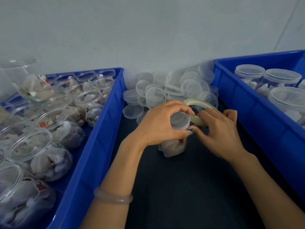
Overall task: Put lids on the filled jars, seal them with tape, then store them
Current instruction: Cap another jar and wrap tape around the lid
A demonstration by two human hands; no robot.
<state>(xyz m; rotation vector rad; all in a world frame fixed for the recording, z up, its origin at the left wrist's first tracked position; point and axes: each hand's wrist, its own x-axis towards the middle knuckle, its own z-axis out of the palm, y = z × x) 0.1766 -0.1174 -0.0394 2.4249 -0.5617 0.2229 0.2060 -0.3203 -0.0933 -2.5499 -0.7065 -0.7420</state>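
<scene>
You are working on one filled jar [173,148], which is standing upright on the dark tabletop [181,187] between the two blue bins. Its lid [180,119] is already sitting on top, so the capping step looks done for this jar. Your left hand [161,123] is gripping it around the lid, fingers and thumb curled round the rim. Your right hand [219,129] is holding the tape roll [198,104] just beside the jar on its right, with its fingertips meeting your left thumb at the lid's edge. I judge that you are sealing it. How far the tape is reaching round the seam I cannot tell, since it is clear and your hands are covering it.

Plenty is left. The left bin [105,116] is holding many filled jars [87,98] with open mouths, not yet lidded. Loose lids [173,86] are lying in a heap at the far end of the tabletop. The right bin [247,109] is holding only a few lidded jars [280,78], apparently the stored ones, so most of the job is ahead of you.
</scene>
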